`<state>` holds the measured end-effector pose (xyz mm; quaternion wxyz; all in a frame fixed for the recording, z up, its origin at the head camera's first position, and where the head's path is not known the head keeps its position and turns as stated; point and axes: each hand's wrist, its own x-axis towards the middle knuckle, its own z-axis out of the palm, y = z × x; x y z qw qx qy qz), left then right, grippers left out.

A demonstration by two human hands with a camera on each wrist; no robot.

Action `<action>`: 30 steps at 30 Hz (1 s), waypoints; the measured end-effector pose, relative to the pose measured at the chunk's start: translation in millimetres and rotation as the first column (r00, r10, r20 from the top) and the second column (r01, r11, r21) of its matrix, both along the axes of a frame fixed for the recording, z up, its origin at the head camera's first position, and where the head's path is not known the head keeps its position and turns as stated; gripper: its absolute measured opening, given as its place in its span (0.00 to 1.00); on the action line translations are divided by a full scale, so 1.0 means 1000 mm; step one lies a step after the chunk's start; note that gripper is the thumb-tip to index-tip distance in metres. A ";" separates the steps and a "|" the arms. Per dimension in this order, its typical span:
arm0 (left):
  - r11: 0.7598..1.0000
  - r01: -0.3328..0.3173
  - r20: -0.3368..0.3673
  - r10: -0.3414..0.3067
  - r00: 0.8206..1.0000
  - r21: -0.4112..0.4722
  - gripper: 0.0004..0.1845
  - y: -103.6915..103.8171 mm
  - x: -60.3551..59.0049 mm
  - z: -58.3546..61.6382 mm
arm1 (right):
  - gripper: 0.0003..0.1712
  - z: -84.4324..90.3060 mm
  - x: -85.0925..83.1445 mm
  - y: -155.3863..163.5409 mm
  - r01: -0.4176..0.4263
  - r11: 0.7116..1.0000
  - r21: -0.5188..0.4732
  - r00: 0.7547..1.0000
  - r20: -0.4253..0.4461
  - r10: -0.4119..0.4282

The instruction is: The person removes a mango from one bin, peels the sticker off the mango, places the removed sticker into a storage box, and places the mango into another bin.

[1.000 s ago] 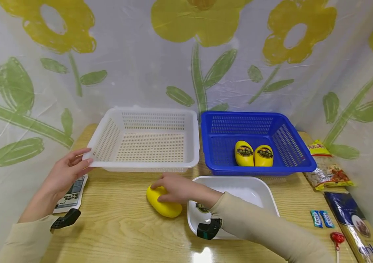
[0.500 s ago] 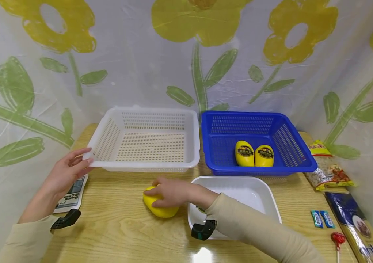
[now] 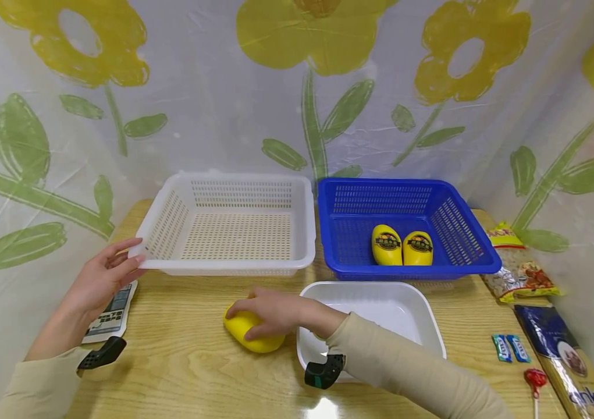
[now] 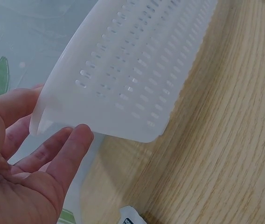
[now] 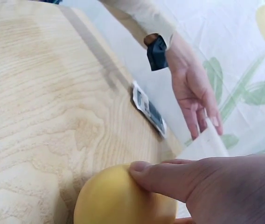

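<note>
A smooth yellow oval object [image 3: 252,336] lies on the wooden table between the white basket [image 3: 223,266] and the white tray [image 3: 424,308]. My right hand [image 3: 267,311] covers it from above, and in the right wrist view the thumb [image 5: 170,179] curls round the yellow object [image 5: 118,198]. My left hand [image 3: 105,270] rests with straight fingers against the white basket's near left corner [image 4: 132,70]; the left wrist view shows the fingers [image 4: 65,147] touching its rim. Two more yellow objects [image 3: 401,246] with dark labels lie side by side in the blue basket [image 3: 412,271].
A calculator [image 3: 110,314] lies under my left wrist. Along the table's right edge are a snack packet [image 3: 519,273], a blue pasta pack [image 3: 569,361], two small blue sweets [image 3: 508,347] and a red lollipop [image 3: 536,378]. A flowered sheet hangs behind.
My right hand has slid the yellow object a little to the left on the table, keeping hold of it. The left hand has stayed at the basket corner.
</note>
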<state>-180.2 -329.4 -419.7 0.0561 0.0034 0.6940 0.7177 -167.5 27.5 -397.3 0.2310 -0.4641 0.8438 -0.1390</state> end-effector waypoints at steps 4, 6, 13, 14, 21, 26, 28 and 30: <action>1.000 -0.001 0.003 0.001 1.000 0.007 0.35 0.000 0.000 0.000 | 0.27 0.001 0.000 0.000 -0.023 1.000 0.014 1.000 -0.007 0.023; 1.000 -0.002 0.008 0.002 1.000 0.004 0.35 -0.001 0.000 0.000 | 0.28 0.000 0.000 -0.001 -0.040 0.999 0.033 0.999 -0.017 0.040; 1.000 -0.003 0.021 0.003 1.000 -0.004 0.37 -0.001 0.001 0.001 | 0.28 -0.003 0.003 -0.002 -0.109 0.992 0.059 0.993 -0.047 0.112; 1.000 -0.003 0.021 0.003 1.000 -0.001 0.37 -0.001 0.001 0.001 | 0.28 -0.003 0.004 -0.001 -0.115 0.992 0.049 0.991 -0.061 0.118; 1.000 0.001 0.018 -0.002 1.000 0.020 0.33 -0.002 0.003 0.001 | 0.26 0.004 0.015 0.020 -0.085 0.989 -0.119 0.996 -0.035 0.081; 1.000 -0.007 0.017 0.007 1.000 0.013 0.36 0.000 0.003 0.001 | 0.27 0.014 0.022 0.047 0.076 0.953 -0.295 0.994 0.103 -0.047; 1.000 -0.014 0.012 0.014 1.000 0.009 0.36 0.001 0.003 0.000 | 0.27 0.017 0.025 0.057 0.173 0.917 -0.360 0.977 0.180 -0.113; 1.000 -0.018 0.002 0.018 1.000 0.000 0.35 0.002 0.002 -0.001 | 0.27 0.019 0.027 0.067 0.266 0.871 -0.413 0.951 0.262 -0.166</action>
